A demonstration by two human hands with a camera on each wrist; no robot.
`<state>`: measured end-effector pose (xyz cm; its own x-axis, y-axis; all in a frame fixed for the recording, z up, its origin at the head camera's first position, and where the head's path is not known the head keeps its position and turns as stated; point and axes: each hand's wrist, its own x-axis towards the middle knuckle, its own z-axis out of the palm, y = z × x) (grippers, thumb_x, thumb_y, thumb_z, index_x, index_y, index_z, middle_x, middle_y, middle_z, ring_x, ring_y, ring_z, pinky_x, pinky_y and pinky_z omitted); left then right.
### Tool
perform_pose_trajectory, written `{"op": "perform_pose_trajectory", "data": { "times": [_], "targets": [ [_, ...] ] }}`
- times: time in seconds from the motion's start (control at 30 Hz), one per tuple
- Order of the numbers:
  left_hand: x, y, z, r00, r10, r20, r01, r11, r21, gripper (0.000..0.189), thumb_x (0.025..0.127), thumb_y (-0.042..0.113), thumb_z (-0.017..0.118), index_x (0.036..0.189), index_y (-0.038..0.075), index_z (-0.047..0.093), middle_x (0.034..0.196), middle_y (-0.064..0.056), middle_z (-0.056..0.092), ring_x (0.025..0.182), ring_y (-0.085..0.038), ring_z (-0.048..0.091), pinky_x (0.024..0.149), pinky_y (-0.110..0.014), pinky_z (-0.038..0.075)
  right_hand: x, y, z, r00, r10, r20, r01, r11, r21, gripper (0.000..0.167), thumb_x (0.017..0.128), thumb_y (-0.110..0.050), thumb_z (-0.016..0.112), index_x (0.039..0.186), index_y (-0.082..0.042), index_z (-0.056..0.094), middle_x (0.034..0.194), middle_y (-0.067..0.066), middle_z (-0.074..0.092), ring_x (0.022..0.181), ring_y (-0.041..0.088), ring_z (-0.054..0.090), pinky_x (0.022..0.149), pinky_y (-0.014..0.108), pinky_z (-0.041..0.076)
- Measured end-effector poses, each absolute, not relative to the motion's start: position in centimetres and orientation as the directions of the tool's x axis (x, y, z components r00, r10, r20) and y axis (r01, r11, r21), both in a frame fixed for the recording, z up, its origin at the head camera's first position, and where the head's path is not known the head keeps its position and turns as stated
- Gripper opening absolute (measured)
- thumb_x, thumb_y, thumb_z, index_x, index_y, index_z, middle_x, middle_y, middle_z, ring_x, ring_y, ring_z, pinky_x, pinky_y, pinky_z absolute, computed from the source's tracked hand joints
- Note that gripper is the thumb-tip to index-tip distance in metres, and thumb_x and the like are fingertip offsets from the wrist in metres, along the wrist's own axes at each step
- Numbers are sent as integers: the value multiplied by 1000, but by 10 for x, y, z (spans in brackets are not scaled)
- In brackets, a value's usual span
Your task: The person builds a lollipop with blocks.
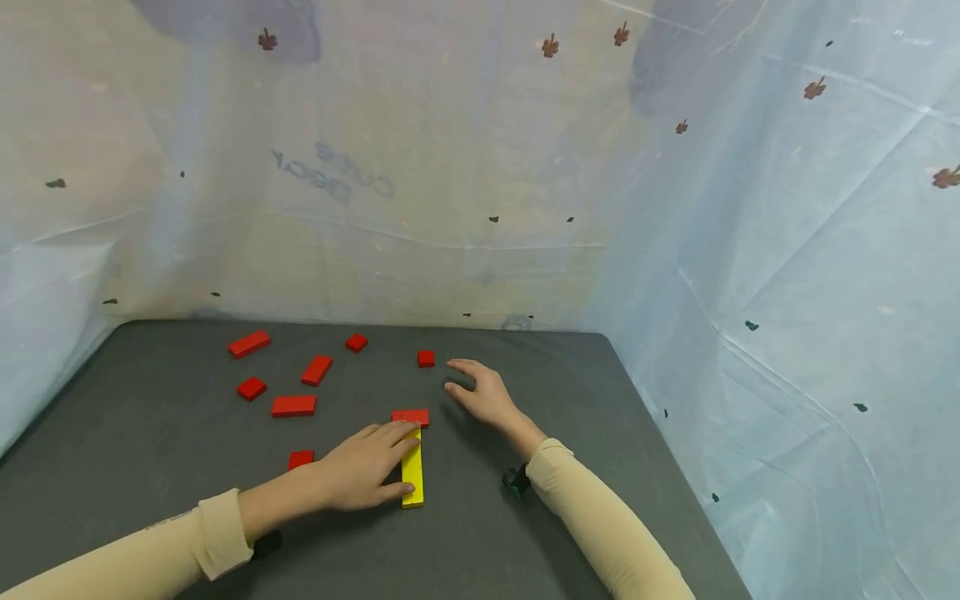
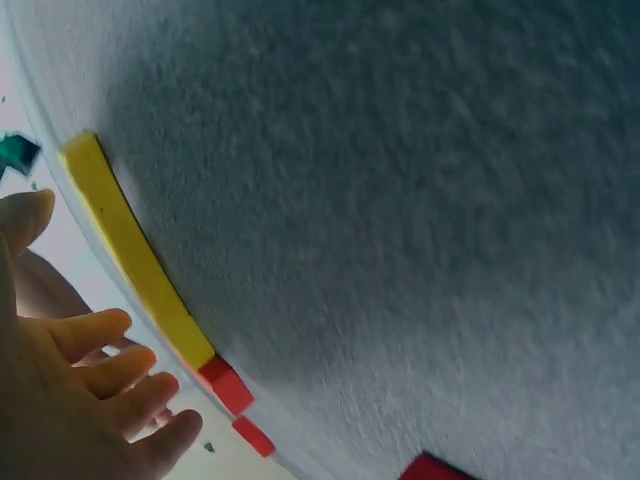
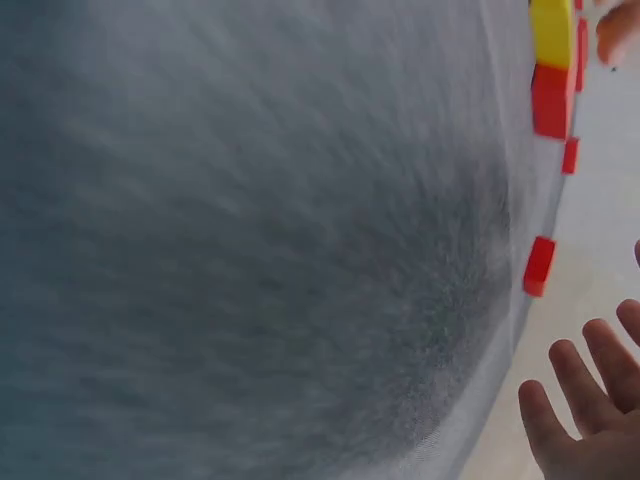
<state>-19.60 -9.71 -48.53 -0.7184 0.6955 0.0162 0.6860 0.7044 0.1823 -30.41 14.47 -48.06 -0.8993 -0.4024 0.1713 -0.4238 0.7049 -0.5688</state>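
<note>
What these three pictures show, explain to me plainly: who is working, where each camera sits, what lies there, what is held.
No machine here: a person works bare-handed. The wide picture comes from a camera worn on the head; the other two come from cameras on the wrists, so they look tilted.

On the dark surface lie a yellow block and eight red blocks; one red block sits at the yellow one's far end.

The left hand is over the yellow block; whether it touches is hard to tell. The right hand is nearest a small red block. Neither appears to grip anything.
</note>
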Motion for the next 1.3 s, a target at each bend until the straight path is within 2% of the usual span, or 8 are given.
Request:
{"op": "perform_pose_trajectory", "data": {
  "times": [0.2,0.57,0.87,1.03,1.3],
  "targets": [
    [-192,-96,-490,-717,694,-65,672,713,201,88,86,71,48,149,12,35,160,-9,18,146,-31,19,113,-54,24,-331,132,-482,-913,-392,110,-383,735,-559,48,96,-33,58,141,-18,49,146,1,46,134,22,44,107,45,39],
    [-193,-94,-494,-712,698,-77,671,709,218,89,86,72,48,151,13,32,160,-9,16,147,-32,16,114,-54,24,-359,121,-489,-901,-425,83,-408,767,-495,47,97,-25,57,143,-16,48,147,2,45,136,23,42,110,43,36],
    [-195,-96,-495,-716,692,-89,662,714,229,91,84,73,49,150,12,34,160,-10,18,147,-33,18,112,-55,27,-368,111,-493,-880,-470,70,-459,803,-382,44,98,-23,56,141,-19,50,147,-1,45,137,22,41,115,42,27],
    [-193,-95,-493,-713,697,-82,667,709,230,89,85,71,51,149,12,35,159,-10,21,146,-33,20,112,-54,28,-368,108,-494,-890,-452,64,-446,831,-334,39,97,-27,57,136,-26,55,143,-5,50,132,22,46,112,40,34],
    [-195,-96,-493,-712,698,-77,668,708,230,89,84,71,51,149,12,36,159,-10,21,146,-33,21,111,-55,29,-365,105,-496,-913,-391,119,-405,827,-390,31,92,-31,65,122,-27,68,129,-6,62,116,21,56,101,39,44]
  ]
}}
